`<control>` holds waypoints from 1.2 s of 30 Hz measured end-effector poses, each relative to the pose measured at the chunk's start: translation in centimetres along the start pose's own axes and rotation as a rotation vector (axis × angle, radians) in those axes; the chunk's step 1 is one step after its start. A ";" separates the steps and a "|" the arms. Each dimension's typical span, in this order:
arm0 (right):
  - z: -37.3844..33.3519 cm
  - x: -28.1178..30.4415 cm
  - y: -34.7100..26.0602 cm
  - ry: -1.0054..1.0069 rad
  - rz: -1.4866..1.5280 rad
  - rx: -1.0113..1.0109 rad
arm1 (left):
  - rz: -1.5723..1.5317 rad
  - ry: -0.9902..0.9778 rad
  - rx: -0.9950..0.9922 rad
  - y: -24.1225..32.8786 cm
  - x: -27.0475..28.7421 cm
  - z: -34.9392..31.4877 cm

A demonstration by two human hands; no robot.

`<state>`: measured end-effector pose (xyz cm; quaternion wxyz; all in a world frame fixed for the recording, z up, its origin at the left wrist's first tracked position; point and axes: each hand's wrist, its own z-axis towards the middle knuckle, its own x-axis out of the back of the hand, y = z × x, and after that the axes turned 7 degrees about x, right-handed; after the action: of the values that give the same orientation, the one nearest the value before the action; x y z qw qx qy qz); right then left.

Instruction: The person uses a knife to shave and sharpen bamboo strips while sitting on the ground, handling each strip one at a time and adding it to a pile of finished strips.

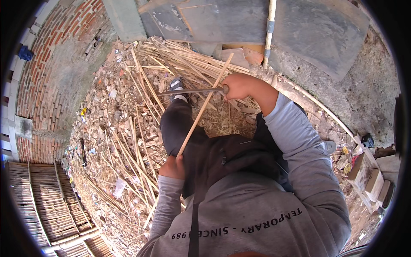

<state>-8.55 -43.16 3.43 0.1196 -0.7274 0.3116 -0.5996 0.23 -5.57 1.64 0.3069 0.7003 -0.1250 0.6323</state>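
My left hand, beside my left thigh, is closed around the lower end of a long bamboo strip. The strip slants up and away to the right, across the front of my legs. In my right hand is the handle of a machete, its long dark blade pointing left. Blade and strip cross near the strip's upper half; whether they touch I cannot tell. A pile of split bamboo strips lies beyond the blade.
More strips lie on the debris-strewn ground to my left. A brick wall rises at far left, above a bamboo slat panel. Grey sheets and a pale upright pipe stand ahead. Wooden blocks sit at right.
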 end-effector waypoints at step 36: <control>0.5 -0.2 3.2 0.115 -0.007 -0.030 | 0.000 0.074 -0.052 0.0 -0.2 0.0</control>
<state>-9.09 -45.61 1.35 0.0885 -0.6946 0.3243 -0.6360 0.23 -5.63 1.42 0.3296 0.6680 -0.1300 0.6544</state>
